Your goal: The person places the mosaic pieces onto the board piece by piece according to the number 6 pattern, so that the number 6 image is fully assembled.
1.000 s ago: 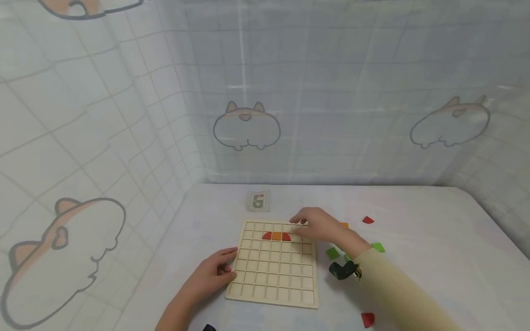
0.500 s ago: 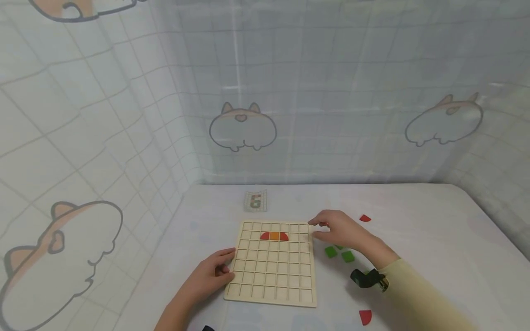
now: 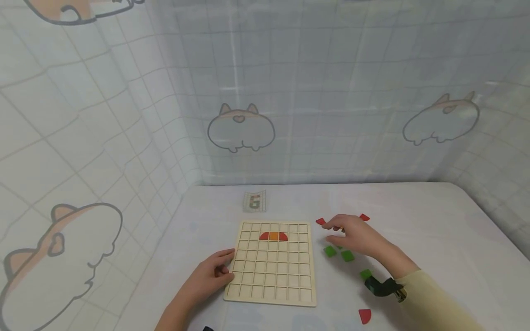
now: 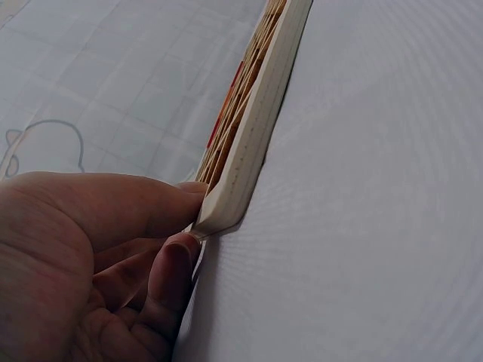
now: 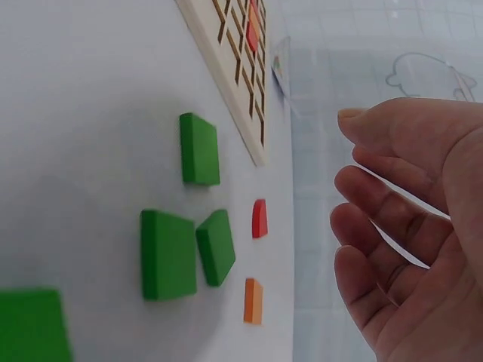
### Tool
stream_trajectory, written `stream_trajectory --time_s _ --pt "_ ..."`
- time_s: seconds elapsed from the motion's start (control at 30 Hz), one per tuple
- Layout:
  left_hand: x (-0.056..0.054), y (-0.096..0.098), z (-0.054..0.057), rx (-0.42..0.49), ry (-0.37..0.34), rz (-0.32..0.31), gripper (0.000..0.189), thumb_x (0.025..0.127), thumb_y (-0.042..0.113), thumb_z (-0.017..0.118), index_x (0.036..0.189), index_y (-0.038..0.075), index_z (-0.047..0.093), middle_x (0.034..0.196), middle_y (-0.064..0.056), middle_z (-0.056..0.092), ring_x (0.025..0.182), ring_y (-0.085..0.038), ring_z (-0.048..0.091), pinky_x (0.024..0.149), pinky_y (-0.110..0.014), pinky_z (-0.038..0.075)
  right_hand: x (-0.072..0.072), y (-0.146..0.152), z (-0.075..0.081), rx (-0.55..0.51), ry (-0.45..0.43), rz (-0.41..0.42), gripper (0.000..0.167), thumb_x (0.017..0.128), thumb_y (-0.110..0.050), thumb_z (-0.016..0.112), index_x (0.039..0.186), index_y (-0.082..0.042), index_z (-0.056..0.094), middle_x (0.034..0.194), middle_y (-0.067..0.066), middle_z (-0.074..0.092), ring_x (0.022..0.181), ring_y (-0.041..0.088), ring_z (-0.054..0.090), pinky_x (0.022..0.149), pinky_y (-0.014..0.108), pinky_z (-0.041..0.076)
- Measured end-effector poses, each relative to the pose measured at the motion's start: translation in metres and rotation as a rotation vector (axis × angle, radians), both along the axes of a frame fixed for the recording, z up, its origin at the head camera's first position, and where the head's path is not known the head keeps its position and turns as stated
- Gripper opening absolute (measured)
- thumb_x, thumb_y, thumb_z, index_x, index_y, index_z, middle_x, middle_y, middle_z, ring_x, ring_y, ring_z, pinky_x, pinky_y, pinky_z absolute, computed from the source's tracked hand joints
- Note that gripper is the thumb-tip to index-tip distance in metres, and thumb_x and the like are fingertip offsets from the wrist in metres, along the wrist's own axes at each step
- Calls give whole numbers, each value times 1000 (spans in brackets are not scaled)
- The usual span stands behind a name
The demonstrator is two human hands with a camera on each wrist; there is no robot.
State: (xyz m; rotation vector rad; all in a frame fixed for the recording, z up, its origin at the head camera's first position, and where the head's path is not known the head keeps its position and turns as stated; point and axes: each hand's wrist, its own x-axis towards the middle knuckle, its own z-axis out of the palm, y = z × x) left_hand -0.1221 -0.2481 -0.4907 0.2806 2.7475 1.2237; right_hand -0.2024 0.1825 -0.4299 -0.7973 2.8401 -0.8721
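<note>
Board lies flat on the table, left of the loose pieces. Your left hand touches its left edge, index finger and thumb apart; too hard a push there would likely slide it right, toward the green tiles.

Your right hand holds nothing: fingers loosely curved, thumb well off the fingertips. Orange tile is mostly hidden beneath it in the head view, so easy to nudge unseen. Red piece just beside your fingertips; a careless leftward sweep could jam it against the board's rim.

Watch your wrist camera. It overlaps the rearmost green tile, the one nearest you; can't tell if they touch. A low wrist could drag that tile.

Edges: only a narrow strip separates board from green tiles. Card sits near the board's far edge, little slack there. Curtain backs the table. Widest room: your right, past the sleeve.
</note>
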Motion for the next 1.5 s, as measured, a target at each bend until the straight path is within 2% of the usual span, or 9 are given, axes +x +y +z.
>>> stream_trajectory --time_s 0.17,0.53,0.73,0.97,1.13,1.5 --pt "1 1 0 3 1 1 58 84 16 79 136 4 59 139 4 53 85 -10 55 69 -23 46 6 11 -4 4 -6 -11 32 87 -24 77 116 -11 72 113 -2 68 99 16 59 84 39 51" --pt "0 1 1 15 -2 4 57 84 15 79 136 3 59 140 3 53 85 -10 55 70 -23 47 18 32 -16 40 -61 -80 24 83 -22 80 107 -16 76 102 -9 67 92 13 58 77 35 52" --pt "0 0 0 6 0 -2 58 84 15 79 136 2 59 141 2 53 85 -9 55 70 -23 47 23 39 -22 78 -82 -72 23 81 -22 82 103 -19 77 99 -13 66 90 11 58 78 33 52" --pt "0 1 1 18 -14 5 58 84 15 79 136 3 59 140 2 53 86 -10 55 70 -23 47 24 43 -29 121 -71 -20 27 79 -21 83 105 -16 77 98 -13 63 89 9 58 74 27 51" --pt "0 1 1 25 -13 4 58 84 15 79 136 3 59 140 2 53 86 -11 55 70 -23 47 24 42 -30 151 -69 -37 25 79 -23 84 103 -19 77 95 -15 60 86 6 55 72 26 50" --pt "1 1 1 30 -10 3 58 84 16 79 137 3 59 142 2 52 86 -10 56 71 -23 47 26 43 -32 197 -11 -5 21 79 -28 84 97 -21 76 92 -16 57 85 5 55 73 25 51"
